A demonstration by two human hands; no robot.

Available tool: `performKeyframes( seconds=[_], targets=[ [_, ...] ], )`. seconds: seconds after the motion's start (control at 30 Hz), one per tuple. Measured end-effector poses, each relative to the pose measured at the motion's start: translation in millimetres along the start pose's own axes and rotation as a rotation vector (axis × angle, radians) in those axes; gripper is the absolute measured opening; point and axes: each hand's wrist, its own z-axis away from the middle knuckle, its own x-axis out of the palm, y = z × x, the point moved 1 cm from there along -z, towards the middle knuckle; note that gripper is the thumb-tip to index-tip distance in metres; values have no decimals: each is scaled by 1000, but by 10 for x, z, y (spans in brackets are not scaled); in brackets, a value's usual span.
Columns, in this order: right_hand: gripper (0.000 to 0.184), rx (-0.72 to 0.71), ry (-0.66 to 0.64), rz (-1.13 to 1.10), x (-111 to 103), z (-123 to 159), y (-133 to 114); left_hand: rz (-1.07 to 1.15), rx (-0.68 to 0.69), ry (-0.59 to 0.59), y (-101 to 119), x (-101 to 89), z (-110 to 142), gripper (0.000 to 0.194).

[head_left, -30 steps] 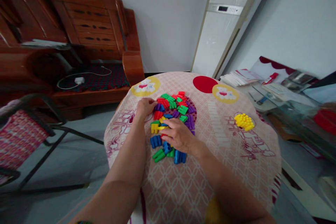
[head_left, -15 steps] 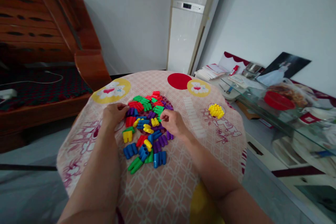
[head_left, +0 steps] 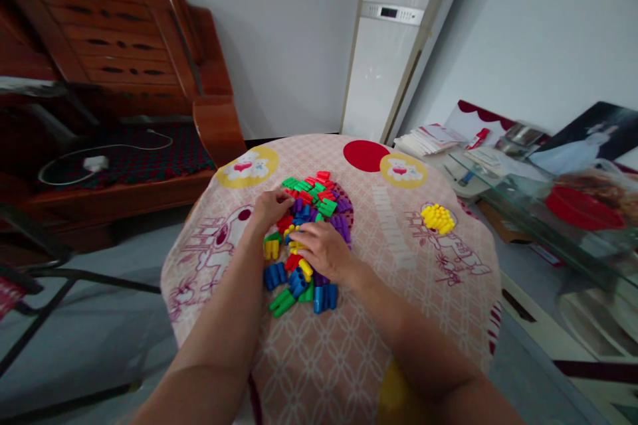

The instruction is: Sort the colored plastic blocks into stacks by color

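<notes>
A pile of red, green, blue, purple and yellow plastic toy building blocks (head_left: pixel 298 282) lies in the middle of the round table. At the pile's upper left edge is my left hand (head_left: pixel 270 208), thumb and fingers drawn together beside red and purple blocks; what they hold, if anything, is hidden. My right hand (head_left: pixel 326 251) reaches over the pile from the right, its fingers stretched out above yellow blocks (head_left: pixel 295 248) and partly covering them. Apart on the table's right side sits a cluster of only yellow blocks (head_left: pixel 437 218).
A patterned cloth (head_left: pixel 329 352) covers the table. To the right stands a glass-topped cabinet (head_left: pixel 528 199) with papers (head_left: pixel 428 139), a red bowl (head_left: pixel 583 208) and a photo. A wooden bench (head_left: pixel 216 123) is at the back left, and a tall white appliance (head_left: pixel 379 66) behind.
My right hand has moved left and nearer, from green blocks at the pile's right side onto the yellow blocks. My left hand stays by the upper left edge. The camera view has turned left.
</notes>
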Motion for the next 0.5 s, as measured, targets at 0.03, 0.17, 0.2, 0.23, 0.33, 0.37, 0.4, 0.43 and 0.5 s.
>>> performKeyframes(
  seconds=[0.03,0.17,0.2,0.23,0.33,0.37,0.4,0.43,0.5],
  targets=[
    [25,-3,-26,55,15,-6,-48,35,20,-27,17,36,2,18],
    [21,48,-62,239,-25,3,-109,275,39,-119,65,120,23,20],
    [22,59,-61,268,-44,9,-106,339,28,-133,72,127,30,21],
    [21,64,-60,286,-58,14,-101,388,19,-143,78,131,36,22],
    [22,65,-70,279,-56,16,-99,448,20,-169,99,133,48,22],
    [21,74,-76,269,-43,12,-102,452,27,-180,107,133,50,21],
    [19,89,-79,257,-28,6,-103,455,33,-187,115,134,50,21],
    [18,104,-74,239,-17,-1,-102,458,36,-191,122,135,49,22],
    [15,124,-25,165,-22,-17,-77,469,32,-189,128,136,48,25]
  ],
)
